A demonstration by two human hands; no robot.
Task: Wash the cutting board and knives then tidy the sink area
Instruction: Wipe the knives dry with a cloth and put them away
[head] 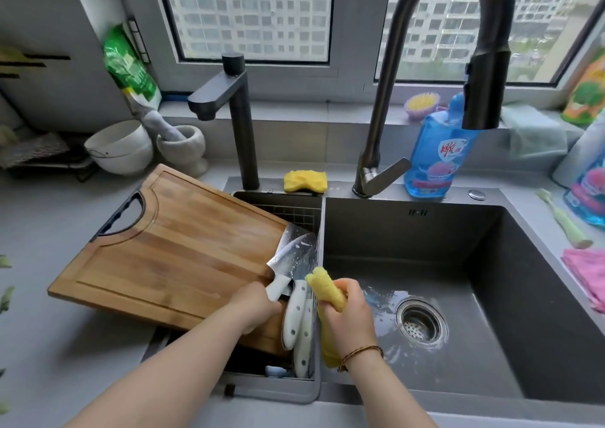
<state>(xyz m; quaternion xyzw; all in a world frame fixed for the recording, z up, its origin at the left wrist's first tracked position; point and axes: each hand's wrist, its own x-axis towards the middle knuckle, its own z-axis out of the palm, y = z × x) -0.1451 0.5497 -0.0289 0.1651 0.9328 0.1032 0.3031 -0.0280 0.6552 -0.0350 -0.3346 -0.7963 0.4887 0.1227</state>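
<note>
A wooden cutting board (170,251) lies tilted across the counter and the small left basin (278,198). Several white-handled knives (296,323) rest at its right edge, blades pointing away from me. My left hand (253,305) grips the white handle of one knife (288,257), whose wet blade lies on the board. My right hand (348,316) holds a folded yellow cloth (324,292) over the divider between the basins. The big right sink (425,264) is wet around its metal drain strainer (420,321).
A tall black faucet (487,93) arches over the right sink; a shorter black tap (234,113) stands behind the left basin. A yellow sponge (305,181), blue detergent bottle (435,152), white bowls (119,147), mortar and pestle (180,146), pink cloth (586,274).
</note>
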